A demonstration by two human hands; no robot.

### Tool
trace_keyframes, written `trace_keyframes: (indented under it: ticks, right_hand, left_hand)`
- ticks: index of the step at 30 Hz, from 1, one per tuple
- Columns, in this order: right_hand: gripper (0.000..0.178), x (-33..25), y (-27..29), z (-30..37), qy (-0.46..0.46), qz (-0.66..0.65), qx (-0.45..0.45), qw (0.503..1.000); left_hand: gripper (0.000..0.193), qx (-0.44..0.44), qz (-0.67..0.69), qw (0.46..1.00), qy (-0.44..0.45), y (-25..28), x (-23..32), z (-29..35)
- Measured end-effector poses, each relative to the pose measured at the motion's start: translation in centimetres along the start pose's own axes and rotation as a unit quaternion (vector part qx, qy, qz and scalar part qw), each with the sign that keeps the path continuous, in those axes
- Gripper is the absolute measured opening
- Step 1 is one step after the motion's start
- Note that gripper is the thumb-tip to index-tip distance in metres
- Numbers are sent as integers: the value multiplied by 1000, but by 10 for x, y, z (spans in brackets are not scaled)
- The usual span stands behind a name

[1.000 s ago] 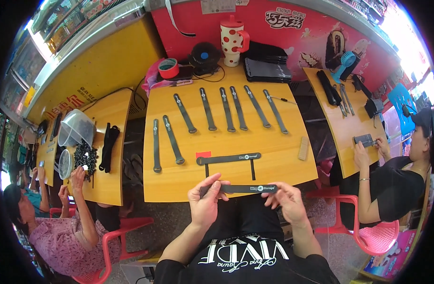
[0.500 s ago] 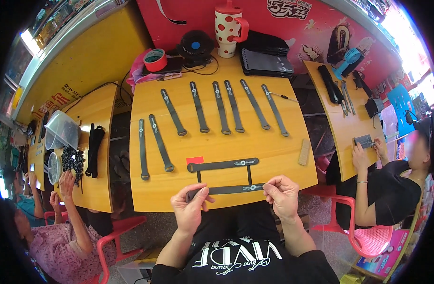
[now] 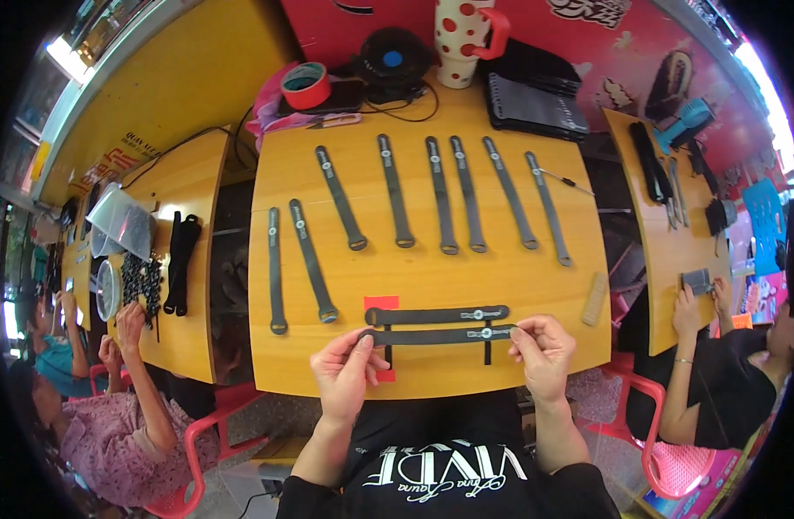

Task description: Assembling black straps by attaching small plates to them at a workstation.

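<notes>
Between my two hands a dark grey strap (image 3: 440,336) with a white printed label is stretched level. My left hand (image 3: 340,368) pinches its left end; my right hand (image 3: 544,356) pinches the right end beside the label. Just beyond it a similar strap (image 3: 431,317) lies flat on the wooden table (image 3: 414,281). Two narrow black strips, a left strip (image 3: 388,356) and a right strip (image 3: 488,353), pass under the held strap toward me. A red patch (image 3: 381,303) shows behind the left end of the lying strap, and a second red patch (image 3: 385,376) shows near my left fingers.
Several loose straps (image 3: 395,195) lie spread farther back. A pen-like tool (image 3: 570,181) touches the rightmost one. At the back stand a fan (image 3: 392,65), a tape roll (image 3: 306,86), a spotted tumbler (image 3: 459,43) and dark pouches (image 3: 535,104). People work at both side tables.
Both hands have carried the held strap away from me, closer to the lying strap, baring the near ends of the strips and the second red patch. The whole view has shifted.
</notes>
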State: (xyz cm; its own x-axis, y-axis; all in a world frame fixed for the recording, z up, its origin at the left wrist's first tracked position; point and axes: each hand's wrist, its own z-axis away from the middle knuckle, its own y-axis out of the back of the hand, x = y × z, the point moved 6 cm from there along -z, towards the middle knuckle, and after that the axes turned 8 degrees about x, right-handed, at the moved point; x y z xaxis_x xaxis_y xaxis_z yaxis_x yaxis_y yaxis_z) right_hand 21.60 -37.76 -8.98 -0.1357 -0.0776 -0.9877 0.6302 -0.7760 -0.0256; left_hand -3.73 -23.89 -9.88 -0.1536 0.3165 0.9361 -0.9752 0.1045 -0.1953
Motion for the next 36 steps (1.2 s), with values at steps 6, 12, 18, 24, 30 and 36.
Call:
trace_keyframes:
  ticks: [6, 12, 18, 24, 30, 36]
  right_hand:
    - [11, 4, 4, -2, 6, 10, 32, 999]
    - [14, 6, -5, -6, 95, 24, -11, 995]
    - [18, 3, -5, -12, 168, 130, -2, 977]
    - [19, -1, -7, -16, 174, 147, 27, 973]
    - [19, -1, -11, -18, 160, 160, 32, 974]
    - [21, -2, -13, -20, 186, 185, 19, 965]
  left_hand:
    - [19, 31, -47, 998, -20, -5, 4, -6]
    - [24, 39, -94, 991, -85, 1, 5, -12]
    - [21, 42, -110, 990, -78, 1, 3, -15]
    - [22, 51, -116, 988, -87, 0, 0, -17]
    - [22, 63, -138, 983, -106, 1, 0, -16]
    - [21, 68, -157, 979, -112, 1, 0, -17]
